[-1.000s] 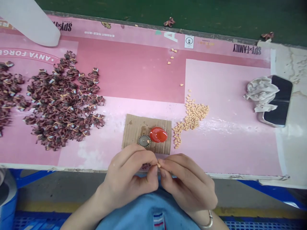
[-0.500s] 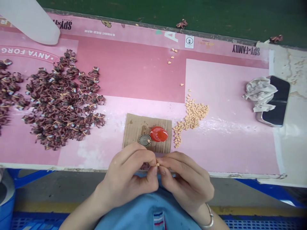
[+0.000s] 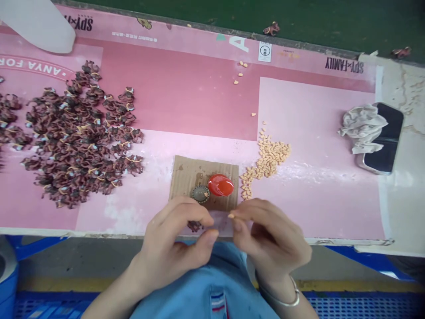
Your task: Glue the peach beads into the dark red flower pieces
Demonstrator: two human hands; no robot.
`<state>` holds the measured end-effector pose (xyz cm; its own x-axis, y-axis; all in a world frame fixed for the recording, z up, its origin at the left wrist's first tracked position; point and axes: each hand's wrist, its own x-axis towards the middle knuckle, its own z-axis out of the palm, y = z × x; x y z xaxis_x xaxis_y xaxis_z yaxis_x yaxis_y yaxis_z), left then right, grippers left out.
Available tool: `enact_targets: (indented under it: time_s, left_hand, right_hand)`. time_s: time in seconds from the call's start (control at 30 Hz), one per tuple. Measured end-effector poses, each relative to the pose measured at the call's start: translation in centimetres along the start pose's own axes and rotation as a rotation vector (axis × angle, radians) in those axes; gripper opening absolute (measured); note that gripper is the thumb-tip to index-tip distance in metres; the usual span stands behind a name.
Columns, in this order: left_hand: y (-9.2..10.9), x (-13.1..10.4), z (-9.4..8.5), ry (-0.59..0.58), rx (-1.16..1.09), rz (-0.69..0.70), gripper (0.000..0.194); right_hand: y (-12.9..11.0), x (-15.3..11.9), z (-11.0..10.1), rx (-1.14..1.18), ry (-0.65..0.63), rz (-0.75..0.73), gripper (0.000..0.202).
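Note:
Between the thumb and forefinger of my right hand is a tiny tan piece, its exact kind too small to make out. My left hand is beside it, thumb and forefinger apart with nothing between them. A small dark brown figure lies at the table edge, partly hidden behind my left fingers. Just beyond my hands, a cardboard piece carries a glossy red oval object and a bottle cap with a tan bit in it. A pile of tan pieces lies right of the cardboard.
Many brown figures are heaped on the left of the pink-covered table. Crumpled tissue rests on a dark phone-like object at the right. A white object juts in at top left. Two figures lie beyond the far edge.
My hands have moved apart. The left fingers have opened, and the tan piece has moved right in my right fingertips. The brown figure shows more clearly now.

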<state>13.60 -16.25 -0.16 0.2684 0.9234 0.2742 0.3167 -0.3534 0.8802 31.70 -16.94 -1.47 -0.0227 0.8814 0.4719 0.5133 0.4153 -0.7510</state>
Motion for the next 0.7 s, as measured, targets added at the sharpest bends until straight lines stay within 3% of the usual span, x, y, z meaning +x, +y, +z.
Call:
enact_targets:
  time_s: [0.13,0.27,0.4,0.5,0.6,0.7]
  left_hand:
    - [-0.3,-0.6,-0.7,0.041,0.039,-0.053,0.028]
    - [-1.0,-1.0,-0.6,0.089,0.144,0.019,0.026]
    - [-1.4,-1.5,0.1,0.217,-0.047,-0.079,0.033]
    - [-1.4,-1.7,0.4,0.305,-0.172,-0.146,0.023]
    - [-1.3,-1.5,0.3,0.225,-0.195,-0.151,0.010]
    - [-1.1,-1.2,0.1,0.169,-0.180,-0.159,0.014]
  right_hand:
    - [1.6,0.9,-0.6,-0.237,0.020,-0.093,0.018]
    - [2.3,1.4,-0.7,-0.304,0.007,-0.146,0.021]
    - [2.4,1.5,-0.8,-0.307,-0.036,-0.158,0.022]
    - [2.4,1.5,-1.0,-0.300,-0.046,-0.172,0.022]
    - [2.5,1.5,-1.0,-0.320,-0.044,-0.175,0.024]
    - [2.4,1.5,-1.0,-0.334,-0.047,-0.174,0.024]
